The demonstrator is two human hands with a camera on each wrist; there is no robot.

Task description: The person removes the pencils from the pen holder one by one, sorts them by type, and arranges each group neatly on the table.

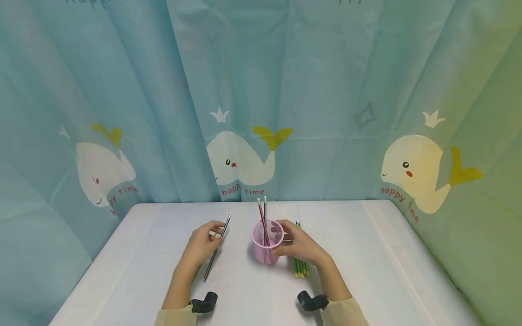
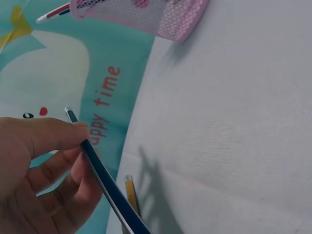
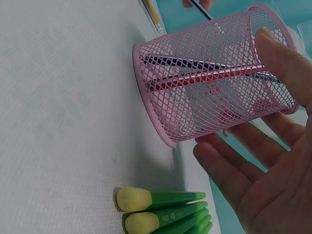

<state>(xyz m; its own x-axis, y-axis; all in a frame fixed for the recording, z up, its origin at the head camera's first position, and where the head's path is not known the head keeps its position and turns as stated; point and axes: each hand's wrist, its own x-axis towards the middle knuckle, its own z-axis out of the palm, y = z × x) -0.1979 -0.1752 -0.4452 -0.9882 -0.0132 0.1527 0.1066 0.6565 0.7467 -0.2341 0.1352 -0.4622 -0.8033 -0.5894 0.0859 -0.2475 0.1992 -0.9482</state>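
My left hand [image 1: 202,242] pinches a dark blue-and-white striped pencil [image 2: 109,183] between thumb and fingers, and the pencil slants in the air left of the cup. My right hand [image 1: 301,243] holds a pink mesh pencil cup [image 1: 261,254] from its right side, the thumb near the rim and the other fingers round the far side. The cup stands upright on the table. Inside it lean a red pencil [image 3: 200,77] and a dark pencil [image 3: 178,62], their white-tipped ends above the rim.
Several green pencils with pale yellow ends [image 1: 301,269] lie side by side on the white table [image 1: 367,271], beneath and beside the right hand. A yellow pencil-like stick [image 2: 130,192] shows beyond the held pencil. A whale-printed curtain [image 1: 326,90] hangs behind the table.
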